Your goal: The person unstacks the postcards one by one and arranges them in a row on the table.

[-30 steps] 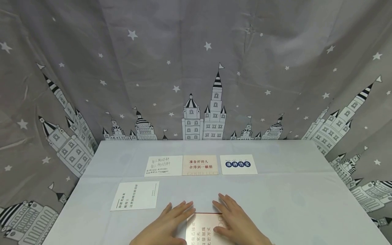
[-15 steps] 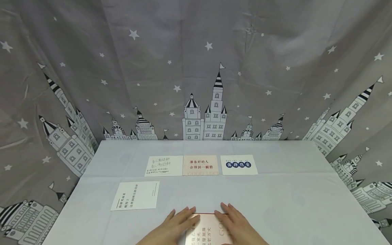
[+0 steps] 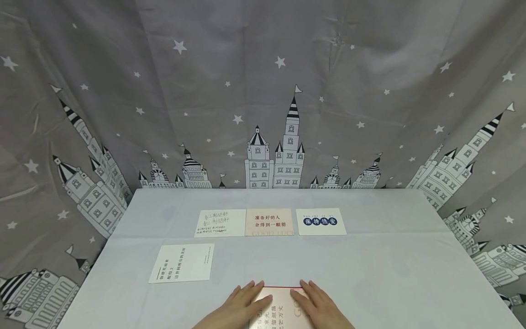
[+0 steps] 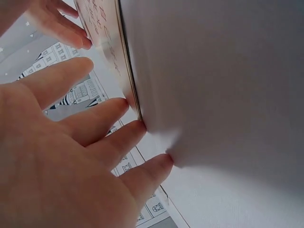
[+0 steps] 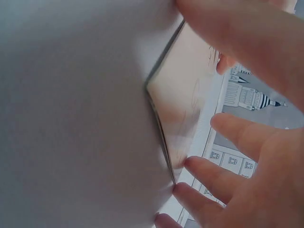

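Card [image 3: 181,263], white and lettered, at left. Left hand [image 3: 236,307], fingers straight and spread, grasping nothing, touches the left side of a pink card [image 3: 281,315], which lies near centre, between both hands. Right hand [image 3: 321,307], fingers extended, likewise unclenched, touches its right side.

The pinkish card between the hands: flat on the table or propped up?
Flat. The pinkish card shows its printed face upward in the head view, and its edges lie along the table in both wrist views.
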`<state>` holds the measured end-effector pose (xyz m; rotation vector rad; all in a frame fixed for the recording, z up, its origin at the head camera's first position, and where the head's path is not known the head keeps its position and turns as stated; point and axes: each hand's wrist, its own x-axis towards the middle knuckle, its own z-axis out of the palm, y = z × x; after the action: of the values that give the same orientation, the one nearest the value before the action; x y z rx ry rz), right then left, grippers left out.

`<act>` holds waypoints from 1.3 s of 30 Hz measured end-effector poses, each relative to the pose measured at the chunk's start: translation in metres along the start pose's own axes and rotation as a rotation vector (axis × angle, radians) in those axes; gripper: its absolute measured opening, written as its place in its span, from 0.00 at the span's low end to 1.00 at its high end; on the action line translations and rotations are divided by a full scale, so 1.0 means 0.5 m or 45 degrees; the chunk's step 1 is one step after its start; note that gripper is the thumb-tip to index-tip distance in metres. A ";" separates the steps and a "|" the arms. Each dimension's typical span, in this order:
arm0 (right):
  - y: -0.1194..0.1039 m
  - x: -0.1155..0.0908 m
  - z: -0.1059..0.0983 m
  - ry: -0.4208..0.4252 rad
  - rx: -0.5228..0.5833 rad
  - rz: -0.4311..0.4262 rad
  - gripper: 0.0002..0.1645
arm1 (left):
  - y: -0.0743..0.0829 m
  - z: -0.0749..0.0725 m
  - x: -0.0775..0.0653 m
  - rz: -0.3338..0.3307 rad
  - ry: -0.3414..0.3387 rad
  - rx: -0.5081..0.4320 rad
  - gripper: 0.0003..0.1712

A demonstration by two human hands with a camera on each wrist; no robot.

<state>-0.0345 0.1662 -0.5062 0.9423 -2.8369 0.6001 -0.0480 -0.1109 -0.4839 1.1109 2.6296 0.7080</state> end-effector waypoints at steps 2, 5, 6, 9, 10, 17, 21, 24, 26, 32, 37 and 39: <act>-0.001 -0.001 0.002 0.030 -0.024 -0.013 0.50 | 0.000 0.002 0.001 0.005 -0.009 0.014 0.46; -0.001 0.000 0.004 0.050 -0.042 -0.020 0.50 | 0.001 0.004 0.001 0.020 0.004 0.068 0.45; -0.001 0.000 0.004 0.045 -0.040 -0.017 0.50 | 0.001 0.004 0.001 0.027 0.012 0.092 0.45; -0.002 0.001 0.002 0.008 -0.029 -0.002 0.49 | 0.002 0.005 0.002 0.043 0.038 0.136 0.45; -0.002 0.001 0.000 -0.008 -0.022 0.004 0.49 | 0.002 0.006 0.002 0.045 0.046 0.149 0.45; -0.001 0.002 -0.005 -0.045 -0.011 0.000 0.50 | 0.002 0.004 0.003 0.033 0.043 0.162 0.47; 0.000 0.001 -0.006 -0.055 0.005 -0.005 0.50 | 0.001 0.005 0.004 0.062 0.071 0.203 0.47; -0.001 0.001 -0.009 -0.086 0.036 0.009 0.49 | 0.000 0.005 0.003 0.099 0.106 0.240 0.46; -0.002 0.001 -0.012 -0.110 0.056 0.024 0.49 | -0.001 0.005 0.003 0.115 0.122 0.250 0.45; -0.005 0.000 -0.025 -0.181 0.136 0.050 0.49 | 0.000 0.002 0.000 0.112 0.122 0.208 0.46; -0.007 0.002 -0.035 -0.230 0.208 0.085 0.50 | 0.002 -0.003 -0.001 0.080 0.082 0.139 0.47; -0.008 0.004 -0.037 -0.236 0.220 0.096 0.49 | 0.003 -0.005 -0.002 0.063 0.074 0.116 0.48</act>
<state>-0.0345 0.1696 -0.4874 0.9674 -3.0358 0.8188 -0.0472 -0.1114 -0.4808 1.2012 2.7164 0.6456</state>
